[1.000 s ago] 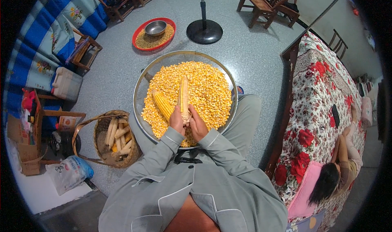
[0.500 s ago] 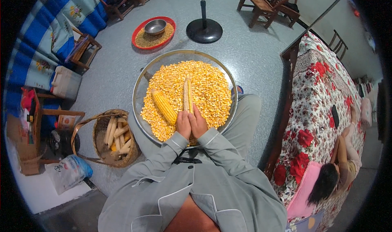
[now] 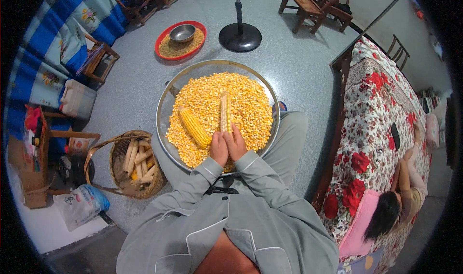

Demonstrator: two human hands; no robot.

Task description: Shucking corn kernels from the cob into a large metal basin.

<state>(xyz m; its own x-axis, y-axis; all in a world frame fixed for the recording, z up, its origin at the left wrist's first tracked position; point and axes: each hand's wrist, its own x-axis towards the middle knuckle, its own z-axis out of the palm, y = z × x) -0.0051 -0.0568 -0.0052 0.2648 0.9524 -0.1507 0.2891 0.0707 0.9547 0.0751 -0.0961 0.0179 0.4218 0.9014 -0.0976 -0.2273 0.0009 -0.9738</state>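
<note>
Side by side, my left hand (image 3: 219, 148) and my right hand (image 3: 236, 143) are closed round the near end of a partly shelled corn cob (image 3: 225, 111). Its far end points away from me, and pale bare rows show along it. Beneath lies a heap of loose yellow corn kernels (image 3: 251, 105) in a large round metal-rimmed sieve (image 3: 165, 100) across my lap. A full yellow ear of corn (image 3: 194, 125) rests on the kernels just left of my hands. My fingertips are partly hidden, so their exact grip is unclear.
At my left stands a wicker basket (image 3: 115, 158) with several stripped cobs. Beyond the sieve are a red tray (image 3: 156, 46) of grain holding a metal bowl (image 3: 183, 33), and a black stand base (image 3: 240, 37). A person (image 3: 407, 197) lies on the flowered bed (image 3: 366, 124) at right.
The cob in my hands has shifted slightly to the right and stands more upright. Both hands have moved a little rightward with it. The other ear stays in place.
</note>
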